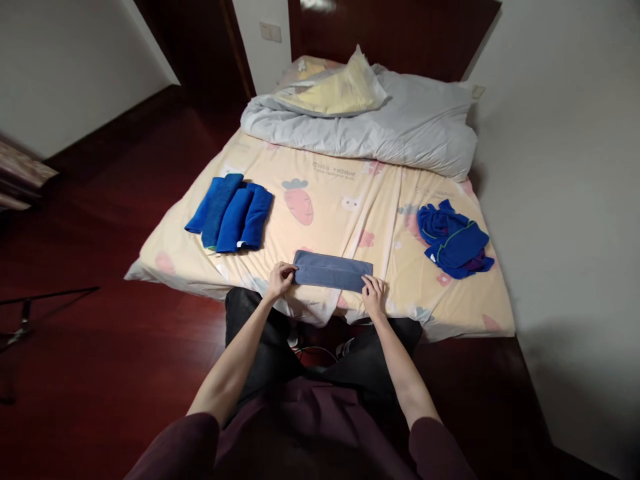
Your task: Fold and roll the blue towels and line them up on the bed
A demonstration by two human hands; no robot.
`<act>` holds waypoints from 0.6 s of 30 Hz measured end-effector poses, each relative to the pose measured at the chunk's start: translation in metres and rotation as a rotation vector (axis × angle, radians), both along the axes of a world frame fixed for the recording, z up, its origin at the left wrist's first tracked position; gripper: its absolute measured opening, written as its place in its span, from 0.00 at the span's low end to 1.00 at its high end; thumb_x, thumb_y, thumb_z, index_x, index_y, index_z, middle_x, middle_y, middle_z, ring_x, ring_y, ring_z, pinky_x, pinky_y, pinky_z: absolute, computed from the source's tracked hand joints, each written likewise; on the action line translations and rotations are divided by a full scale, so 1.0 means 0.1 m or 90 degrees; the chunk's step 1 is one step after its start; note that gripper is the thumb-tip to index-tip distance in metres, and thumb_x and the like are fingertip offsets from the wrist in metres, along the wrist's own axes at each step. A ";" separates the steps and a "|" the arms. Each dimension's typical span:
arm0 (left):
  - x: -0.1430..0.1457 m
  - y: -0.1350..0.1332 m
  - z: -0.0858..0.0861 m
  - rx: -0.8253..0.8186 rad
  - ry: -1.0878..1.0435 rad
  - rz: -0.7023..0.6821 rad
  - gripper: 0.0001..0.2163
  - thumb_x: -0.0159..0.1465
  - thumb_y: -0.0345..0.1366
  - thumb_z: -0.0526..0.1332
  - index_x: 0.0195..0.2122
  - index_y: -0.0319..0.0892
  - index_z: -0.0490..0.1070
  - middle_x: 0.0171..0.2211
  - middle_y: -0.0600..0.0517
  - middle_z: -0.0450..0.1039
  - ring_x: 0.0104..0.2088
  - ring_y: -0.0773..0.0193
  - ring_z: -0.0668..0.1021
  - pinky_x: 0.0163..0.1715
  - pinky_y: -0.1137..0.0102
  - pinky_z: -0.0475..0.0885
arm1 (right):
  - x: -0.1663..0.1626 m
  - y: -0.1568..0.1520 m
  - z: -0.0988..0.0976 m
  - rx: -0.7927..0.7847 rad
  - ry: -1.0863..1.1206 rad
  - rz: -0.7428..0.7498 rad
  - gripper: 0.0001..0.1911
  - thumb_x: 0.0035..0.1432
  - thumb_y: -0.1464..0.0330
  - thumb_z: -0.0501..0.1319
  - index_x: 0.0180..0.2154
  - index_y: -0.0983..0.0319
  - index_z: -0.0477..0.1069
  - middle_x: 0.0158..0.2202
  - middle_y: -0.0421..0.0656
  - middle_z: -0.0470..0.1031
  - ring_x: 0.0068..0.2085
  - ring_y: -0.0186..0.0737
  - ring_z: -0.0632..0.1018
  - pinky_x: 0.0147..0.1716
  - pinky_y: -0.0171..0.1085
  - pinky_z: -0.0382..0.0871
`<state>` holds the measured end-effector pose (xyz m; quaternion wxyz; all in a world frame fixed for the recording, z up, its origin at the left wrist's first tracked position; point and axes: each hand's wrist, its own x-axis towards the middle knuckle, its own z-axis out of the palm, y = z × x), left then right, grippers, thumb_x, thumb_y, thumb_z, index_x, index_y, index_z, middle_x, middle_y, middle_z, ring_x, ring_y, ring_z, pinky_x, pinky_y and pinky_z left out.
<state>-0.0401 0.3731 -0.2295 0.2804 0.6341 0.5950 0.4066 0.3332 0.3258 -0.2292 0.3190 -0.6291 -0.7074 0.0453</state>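
Note:
A grey-blue towel (332, 271), folded into a long flat strip, lies near the front edge of the bed. My left hand (281, 280) pinches its left end between thumb and fingers. At the lower right corner, my right hand (373, 295) grips the same towel with its fingers on top, the thumb mostly hidden. Left of it rest several rolled or folded blue towels (233, 215), side by side with one lying on top. On the right is a crumpled heap of blue cloths (454, 239), with green edging and some purple showing.
The bed (320, 180) has a cream sheet printed with carrots. A grey quilt (420, 113) and a yellow pillow (345, 87) are bunched by the dark headboard (390, 33). A wall (565, 167) runs along the right. A black stand (25, 317) is on the red floor at left.

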 end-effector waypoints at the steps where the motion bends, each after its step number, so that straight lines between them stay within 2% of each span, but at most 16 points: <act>1: 0.00 0.00 0.01 0.009 0.042 -0.017 0.11 0.62 0.34 0.59 0.40 0.44 0.81 0.40 0.44 0.75 0.46 0.52 0.75 0.50 0.58 0.72 | 0.02 -0.01 0.00 -0.004 -0.004 0.011 0.22 0.67 0.73 0.51 0.53 0.57 0.79 0.54 0.47 0.80 0.55 0.47 0.74 0.59 0.49 0.65; 4: -0.01 -0.01 0.05 0.049 0.153 -0.068 0.14 0.64 0.31 0.57 0.43 0.44 0.82 0.50 0.42 0.76 0.54 0.47 0.72 0.57 0.52 0.68 | 0.11 -0.04 0.04 -0.026 -0.031 0.051 0.22 0.70 0.69 0.51 0.59 0.58 0.75 0.58 0.48 0.78 0.57 0.47 0.74 0.60 0.49 0.64; 7: 0.00 0.01 0.08 0.074 0.222 -0.152 0.14 0.66 0.32 0.56 0.45 0.45 0.81 0.58 0.44 0.74 0.61 0.46 0.69 0.63 0.50 0.64 | 0.18 -0.07 0.11 -0.066 -0.082 0.092 0.24 0.69 0.64 0.55 0.64 0.58 0.70 0.62 0.49 0.74 0.60 0.50 0.72 0.62 0.51 0.63; 10: 0.01 0.03 0.08 0.047 0.251 -0.196 0.15 0.66 0.39 0.60 0.52 0.44 0.77 0.58 0.42 0.74 0.62 0.46 0.70 0.65 0.50 0.62 | 0.19 -0.08 0.17 -0.101 -0.128 0.117 0.31 0.64 0.62 0.61 0.67 0.58 0.66 0.66 0.51 0.70 0.62 0.54 0.70 0.62 0.52 0.62; 13: 0.02 0.04 0.09 0.023 0.274 -0.197 0.25 0.62 0.45 0.65 0.59 0.42 0.72 0.59 0.39 0.73 0.62 0.43 0.71 0.65 0.50 0.62 | 0.16 -0.07 0.20 -0.117 -0.141 0.114 0.34 0.62 0.64 0.62 0.68 0.58 0.64 0.66 0.52 0.70 0.62 0.55 0.70 0.61 0.53 0.63; 15: 0.03 0.04 0.12 0.027 0.300 -0.223 0.29 0.58 0.43 0.68 0.60 0.42 0.70 0.60 0.37 0.72 0.62 0.41 0.71 0.66 0.51 0.61 | 0.13 -0.05 0.19 -0.117 -0.143 0.105 0.34 0.62 0.66 0.61 0.69 0.59 0.63 0.64 0.53 0.71 0.60 0.55 0.71 0.60 0.53 0.64; 18: 0.06 0.05 0.19 0.032 0.365 -0.256 0.31 0.56 0.32 0.66 0.62 0.40 0.69 0.60 0.35 0.71 0.61 0.41 0.72 0.65 0.52 0.61 | 0.08 -0.02 0.17 -0.104 -0.149 0.089 0.32 0.62 0.70 0.61 0.67 0.59 0.65 0.61 0.54 0.74 0.59 0.56 0.72 0.60 0.54 0.64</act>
